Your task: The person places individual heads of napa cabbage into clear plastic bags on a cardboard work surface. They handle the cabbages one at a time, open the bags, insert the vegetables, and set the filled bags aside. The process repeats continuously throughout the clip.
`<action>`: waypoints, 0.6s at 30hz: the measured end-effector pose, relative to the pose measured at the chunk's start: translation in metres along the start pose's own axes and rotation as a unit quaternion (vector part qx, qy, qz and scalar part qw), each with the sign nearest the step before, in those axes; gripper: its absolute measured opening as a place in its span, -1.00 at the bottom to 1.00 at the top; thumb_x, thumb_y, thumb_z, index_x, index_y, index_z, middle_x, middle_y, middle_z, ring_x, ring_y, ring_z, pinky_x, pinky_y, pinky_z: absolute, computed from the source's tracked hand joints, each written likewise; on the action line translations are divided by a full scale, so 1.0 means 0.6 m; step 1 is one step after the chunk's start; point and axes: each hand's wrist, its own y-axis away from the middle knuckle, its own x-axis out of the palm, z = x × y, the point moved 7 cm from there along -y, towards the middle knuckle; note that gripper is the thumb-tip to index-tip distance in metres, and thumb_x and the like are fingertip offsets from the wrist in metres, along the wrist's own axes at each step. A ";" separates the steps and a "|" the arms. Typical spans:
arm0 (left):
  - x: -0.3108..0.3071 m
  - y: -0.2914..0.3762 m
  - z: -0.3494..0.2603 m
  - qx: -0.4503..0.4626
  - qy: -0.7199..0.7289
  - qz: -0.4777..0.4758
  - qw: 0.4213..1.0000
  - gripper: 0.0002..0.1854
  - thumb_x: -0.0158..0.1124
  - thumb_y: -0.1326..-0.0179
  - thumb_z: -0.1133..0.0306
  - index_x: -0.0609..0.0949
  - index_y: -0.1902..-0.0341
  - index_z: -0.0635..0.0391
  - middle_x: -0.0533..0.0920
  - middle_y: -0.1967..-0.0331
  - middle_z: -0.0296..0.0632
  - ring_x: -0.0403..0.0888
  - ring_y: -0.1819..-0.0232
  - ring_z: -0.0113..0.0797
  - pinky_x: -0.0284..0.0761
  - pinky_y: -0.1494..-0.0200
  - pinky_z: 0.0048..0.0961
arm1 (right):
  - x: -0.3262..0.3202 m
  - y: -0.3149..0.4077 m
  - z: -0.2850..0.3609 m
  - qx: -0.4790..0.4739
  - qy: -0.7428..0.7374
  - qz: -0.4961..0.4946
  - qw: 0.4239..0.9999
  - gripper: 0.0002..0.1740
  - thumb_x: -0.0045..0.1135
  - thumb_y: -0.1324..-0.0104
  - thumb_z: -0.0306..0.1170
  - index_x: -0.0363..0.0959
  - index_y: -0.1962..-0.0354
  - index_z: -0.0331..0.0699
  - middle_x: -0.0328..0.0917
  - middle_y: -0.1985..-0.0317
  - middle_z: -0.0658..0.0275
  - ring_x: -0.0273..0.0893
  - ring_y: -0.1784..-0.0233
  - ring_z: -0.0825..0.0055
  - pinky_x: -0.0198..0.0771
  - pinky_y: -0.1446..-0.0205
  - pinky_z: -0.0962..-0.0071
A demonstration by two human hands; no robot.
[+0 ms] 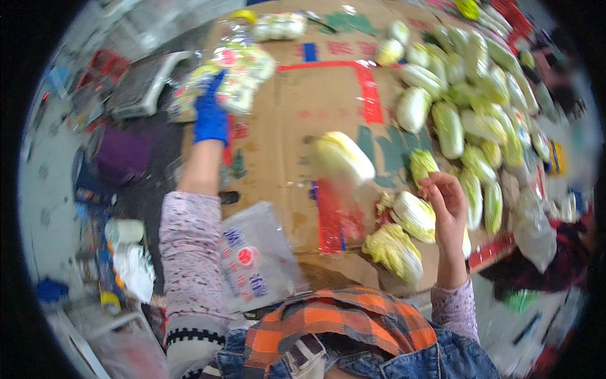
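Observation:
My left hand (210, 113), in a blue glove, reaches to the far left edge of the cardboard. It grips a clear plastic bag of napa cabbages (241, 90); its fingertips are partly hidden. More bagged cabbages (182, 105) lie against its other side. My bare right hand (447, 199) hovers with bent fingers and nothing visible in them, close by a small green cabbage (423, 166). Between the hands, a pale napa cabbage (344, 158) appears blurred on the cardboard (303, 142). Two trimmed cabbages (414, 215) (394, 253) lie nearer my body.
Loose cabbages (483, 128) are heaped on the right. Flat printed plastic bags (258, 260) lie at the front left. A wrapped pack (279, 26) rests at the far edge. Left of the cardboard are a grey platform scale (137, 90) and a purple container (120, 154). A clear bag (535, 232) hangs at right.

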 end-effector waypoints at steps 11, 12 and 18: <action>-0.025 0.061 0.010 -0.065 -0.176 -0.056 0.981 -0.43 0.33 -0.28 0.28 0.46 -0.31 0.23 0.56 -0.19 -0.07 0.57 -0.16 -0.22 0.48 -0.22 -0.30 | -0.127 0.039 -0.016 0.023 0.359 0.000 0.933 -0.71 0.28 -0.28 -0.44 0.52 0.09 -0.39 0.66 0.18 0.10 0.63 0.14 0.40 0.50 0.03 0.43; 0.007 0.113 0.010 -0.033 -0.276 -0.029 0.960 -0.46 0.33 -0.29 0.32 0.48 -0.31 0.21 0.58 -0.13 -0.13 0.58 -0.09 -0.32 0.50 -0.16 -0.37 | -0.118 0.047 -0.017 0.018 0.377 0.019 0.926 -0.69 0.30 -0.26 -0.41 0.52 0.08 -0.38 0.64 0.17 0.07 0.63 0.12 0.33 0.50 0.01 0.39; 0.141 0.467 0.126 -0.079 -0.401 0.145 0.901 -0.58 0.35 -0.28 0.44 0.54 -0.21 0.13 0.61 0.06 -0.31 0.54 0.08 -0.56 0.50 -0.01 -0.55 | -0.038 0.159 -0.009 -0.020 0.452 0.159 0.877 -0.08 0.52 -0.01 -0.14 0.27 -0.25 -0.30 0.52 -0.05 0.03 0.50 -0.12 0.12 0.40 -0.22 0.22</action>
